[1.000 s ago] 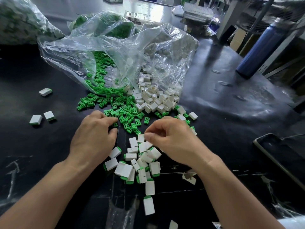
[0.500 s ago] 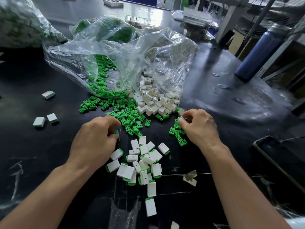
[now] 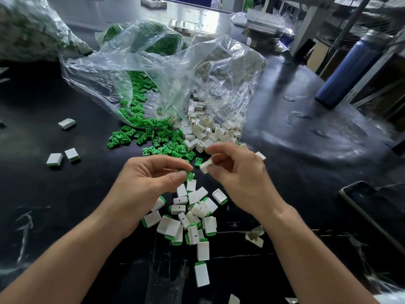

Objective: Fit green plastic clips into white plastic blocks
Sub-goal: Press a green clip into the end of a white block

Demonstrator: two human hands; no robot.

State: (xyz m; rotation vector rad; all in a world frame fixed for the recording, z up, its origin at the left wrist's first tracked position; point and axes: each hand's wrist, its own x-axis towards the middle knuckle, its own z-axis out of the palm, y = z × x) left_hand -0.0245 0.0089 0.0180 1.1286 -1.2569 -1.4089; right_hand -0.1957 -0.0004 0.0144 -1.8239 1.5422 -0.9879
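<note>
My left hand (image 3: 151, 183) pinches a green clip (image 3: 189, 174) between thumb and forefinger. My right hand (image 3: 238, 172) pinches a white block (image 3: 205, 166) just right of the clip; the two parts are a small gap apart. Both hands hover above a heap of assembled blocks with green ends (image 3: 190, 216). Loose green clips (image 3: 153, 139) and loose white blocks (image 3: 208, 132) spill from a clear plastic bag (image 3: 166, 71) beyond the hands.
Three assembled blocks (image 3: 63, 154) lie apart at the left. A blue bottle (image 3: 348, 69) stands at the back right. A dark phone (image 3: 377, 207) lies at the right edge. Another filled bag (image 3: 28, 29) sits at the back left on the black table (image 3: 306, 132).
My right hand came back from the white pile with a block. My left hand lifted off the table with a green clip, and the two hands drew together.
</note>
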